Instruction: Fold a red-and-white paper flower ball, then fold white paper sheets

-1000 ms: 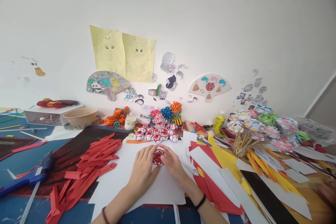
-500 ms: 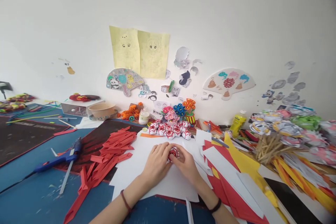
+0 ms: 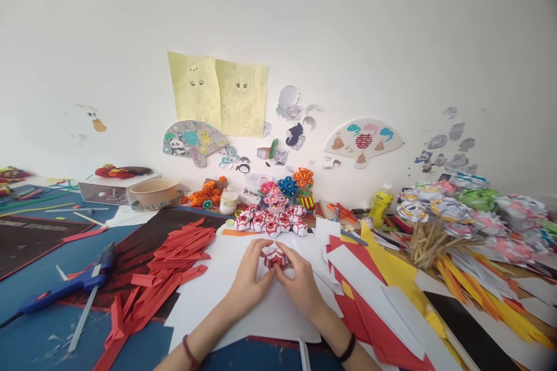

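Between my fingertips is a red and white paper flower [image 3: 275, 256], held over white paper sheets [image 3: 217, 307]. My left hand [image 3: 248, 275] grips its left side, thumb at the front and fingers curled behind. On the opposite side my right hand [image 3: 298, 281] pinches it the same way. The two thumbs nearly meet at the flower's front. Just beyond my hands sits a cluster of similar red and white paper flowers [image 3: 272, 223]. A heap of folded red paper strips [image 3: 174, 266] lies left of my left hand.
A blue glue gun [image 3: 82, 284] lies at the left. To the right are red paper [image 3: 369, 324], yellow paper [image 3: 387, 261], a black phone-like slab [image 3: 470, 330] and a bunch of paper flowers on sticks [image 3: 430, 243]. A yellow bottle [image 3: 381, 206] stands near the wall.
The view has shifted a little to the right. The flower has been turned, so more of its white outer petals show, and my left hand has moved from covering it to gripping its side.
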The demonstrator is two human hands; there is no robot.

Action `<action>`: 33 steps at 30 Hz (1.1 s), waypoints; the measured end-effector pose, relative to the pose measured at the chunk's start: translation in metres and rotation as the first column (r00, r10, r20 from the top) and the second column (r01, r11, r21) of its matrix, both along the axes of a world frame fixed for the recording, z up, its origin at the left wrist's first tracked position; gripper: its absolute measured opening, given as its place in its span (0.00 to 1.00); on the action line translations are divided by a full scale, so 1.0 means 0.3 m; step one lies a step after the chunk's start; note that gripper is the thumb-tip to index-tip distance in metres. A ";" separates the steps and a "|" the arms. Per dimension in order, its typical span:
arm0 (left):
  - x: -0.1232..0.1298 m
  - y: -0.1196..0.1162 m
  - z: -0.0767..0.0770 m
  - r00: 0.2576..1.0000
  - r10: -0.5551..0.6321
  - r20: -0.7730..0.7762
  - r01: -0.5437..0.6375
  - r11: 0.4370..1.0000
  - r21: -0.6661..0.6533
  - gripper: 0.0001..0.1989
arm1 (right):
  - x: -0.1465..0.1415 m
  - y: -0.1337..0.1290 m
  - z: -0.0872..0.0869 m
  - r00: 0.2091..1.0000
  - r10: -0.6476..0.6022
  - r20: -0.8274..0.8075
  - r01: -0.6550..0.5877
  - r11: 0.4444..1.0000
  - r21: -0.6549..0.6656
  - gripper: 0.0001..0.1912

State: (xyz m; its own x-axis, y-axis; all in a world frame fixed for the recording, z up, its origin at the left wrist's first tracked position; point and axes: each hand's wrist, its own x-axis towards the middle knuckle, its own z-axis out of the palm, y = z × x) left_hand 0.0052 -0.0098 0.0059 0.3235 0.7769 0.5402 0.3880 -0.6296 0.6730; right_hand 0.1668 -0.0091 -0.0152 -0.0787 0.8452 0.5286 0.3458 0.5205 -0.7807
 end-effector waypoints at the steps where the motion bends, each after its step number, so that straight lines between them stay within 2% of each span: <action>1: 0.001 0.003 0.000 0.999 -0.002 0.033 0.003 0.999 -0.044 0.21 | 0.000 -0.002 0.000 1.000 0.004 0.026 -0.004 1.000 0.006 0.25; 6: 0.009 0.021 -0.019 0.995 0.007 0.104 0.011 0.984 -0.179 0.19 | -0.008 -0.014 0.002 0.994 0.038 0.105 -0.044 0.997 0.060 0.29; 16: 0.025 0.030 -0.049 0.989 0.027 0.145 0.010 0.969 -0.248 0.21 | -0.011 -0.024 -0.001 0.986 0.061 0.153 -0.067 0.997 0.033 0.31; 33: 0.002 0.047 -0.022 0.990 0.015 0.143 0.035 0.940 -0.338 0.19 | -0.001 -0.024 0.023 0.972 0.102 0.213 -0.110 0.994 0.027 0.29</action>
State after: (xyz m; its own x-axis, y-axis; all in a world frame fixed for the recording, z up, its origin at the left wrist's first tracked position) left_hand 0.0057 0.0043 -0.0008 0.2716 0.9189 0.2859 0.2680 -0.3576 0.8946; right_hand 0.1666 -0.0164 -0.0083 -0.2800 0.8052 0.5227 0.4418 0.5915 -0.6745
